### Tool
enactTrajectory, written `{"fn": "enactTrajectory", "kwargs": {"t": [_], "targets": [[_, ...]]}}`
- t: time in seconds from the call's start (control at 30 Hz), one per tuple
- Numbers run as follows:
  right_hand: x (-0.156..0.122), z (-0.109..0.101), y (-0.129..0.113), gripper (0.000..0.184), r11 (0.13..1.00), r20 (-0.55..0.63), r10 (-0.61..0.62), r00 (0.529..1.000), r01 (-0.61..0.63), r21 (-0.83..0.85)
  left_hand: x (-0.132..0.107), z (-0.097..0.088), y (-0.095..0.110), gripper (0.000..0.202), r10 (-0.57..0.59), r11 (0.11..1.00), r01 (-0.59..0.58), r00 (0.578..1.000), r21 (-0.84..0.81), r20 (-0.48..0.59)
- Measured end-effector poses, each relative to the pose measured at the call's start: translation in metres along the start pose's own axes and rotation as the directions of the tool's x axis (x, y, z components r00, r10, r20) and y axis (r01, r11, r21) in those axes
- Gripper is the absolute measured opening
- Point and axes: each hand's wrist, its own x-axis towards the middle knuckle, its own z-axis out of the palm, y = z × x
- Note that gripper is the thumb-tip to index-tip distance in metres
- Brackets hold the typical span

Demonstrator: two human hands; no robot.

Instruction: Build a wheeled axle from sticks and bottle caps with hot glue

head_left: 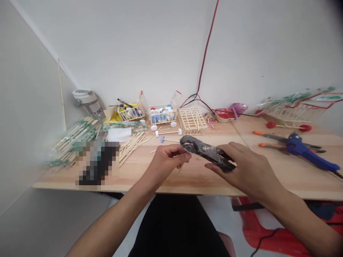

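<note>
One long wooden table (187, 182) carries many things. Far right of the grip lies a blue glue gun (301, 150), and behind the grip stands a little stick cage (192, 121). The right hand (241, 171) has a tight, narrow grip around a dirty black hand tool (207, 152), held above the table. The left hand (166, 160) curls just beside the tool's round end; touching or not, nobody could tell.

Left arm (112, 223) and right arm (300, 221) stretched out front; left hand (167, 162) curled, right hand (242, 171) splayed, pretty close together.
</note>
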Motion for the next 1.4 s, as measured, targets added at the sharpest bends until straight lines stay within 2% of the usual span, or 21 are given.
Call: {"fn": "enactTrajectory", "kwargs": {"t": [0.23,0.5,0.6,0.73,0.87,0.97,1.1,1.23,1.4], "targets": [[-0.003,-0.001,0.001,0.046,0.999,0.038,0.018,0.999,-0.020,0.038,-0.001,0.001,0.003,0.017,-0.036,0.998,0.038,0.999,-0.047,0.041],[-0.004,0.000,0.002,0.047,0.997,0.062,0.046,0.997,-0.050,0.064,0.000,0.003,0.001,0.017,-0.051,0.997,0.051,0.999,-0.062,-0.008],[-0.002,0.001,0.001,0.047,0.980,0.145,0.097,0.985,-0.120,0.160,0.000,0.002,-0.002,0.017,-0.053,0.997,0.052,0.998,-0.056,-0.014],[0.003,0.000,0.000,0.042,0.929,0.308,0.163,0.937,-0.251,0.271,0.000,-0.001,-0.006,0.027,-0.055,0.998,0.055,0.998,-0.015,-0.014],[0.004,0.000,-0.001,0.038,0.959,0.233,0.128,0.964,-0.180,0.219,0.000,-0.004,-0.007,0.029,-0.048,0.998,0.045,0.997,-0.044,-0.068],[0.004,0.000,-0.003,0.043,0.989,0.169,0.088,0.982,-0.107,0.103,0.000,-0.004,-0.006,0.022,-0.038,0.999,0.036,0.997,-0.027,-0.074],[0.004,0.000,-0.006,0.046,0.999,0.113,0.051,0.992,-0.051,-0.005,0.000,-0.005,-0.004,0.023,-0.042,0.999,0.043,0.997,0.017,-0.067],[0.004,0.002,-0.007,0.046,0.999,0.096,0.041,0.994,-0.042,0.001,0.000,-0.008,-0.006,0.023,-0.038,0.999,0.040,0.998,0.037,-0.052],[0.003,0.005,-0.008,0.044,0.996,0.150,0.065,0.987,-0.074,0.058,0.000,-0.010,-0.007,0.021,-0.044,0.999,0.044,0.999,0.000,-0.012]]}}
